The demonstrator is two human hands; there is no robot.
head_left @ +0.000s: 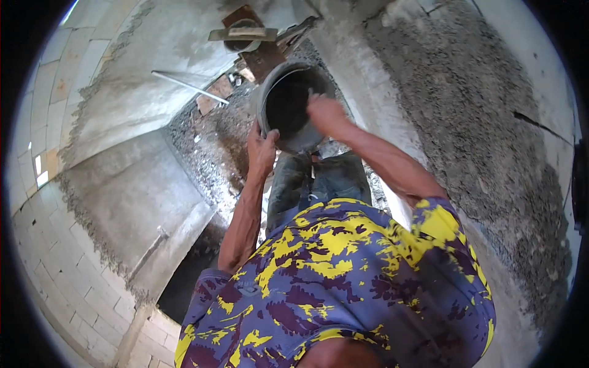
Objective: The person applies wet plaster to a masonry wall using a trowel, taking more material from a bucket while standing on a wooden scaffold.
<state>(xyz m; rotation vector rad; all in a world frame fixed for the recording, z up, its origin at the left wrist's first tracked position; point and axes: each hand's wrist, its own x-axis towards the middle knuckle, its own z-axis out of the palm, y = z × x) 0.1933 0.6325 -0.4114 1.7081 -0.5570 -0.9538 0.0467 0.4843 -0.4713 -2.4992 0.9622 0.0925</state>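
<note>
A round grey bucket is tilted in front of my legs, its mouth facing up toward me. Its inside is dark, and what lies in it is hard to make out. My left hand is closed on the near left rim, thumb over the edge. At the right side of the mouth, my right hand is curled into a fist. A small pale tip shows by its fingers, but the thing it grips cannot be made out. A thin bail handle arcs across the far side of the opening.
Beyond the bucket, a wooden board lies across a second round container. A pale straight bar leans over the left ledge near brick pieces. Rubble covers the ground. Rough mortar coats the right wall; a dark opening lies lower left.
</note>
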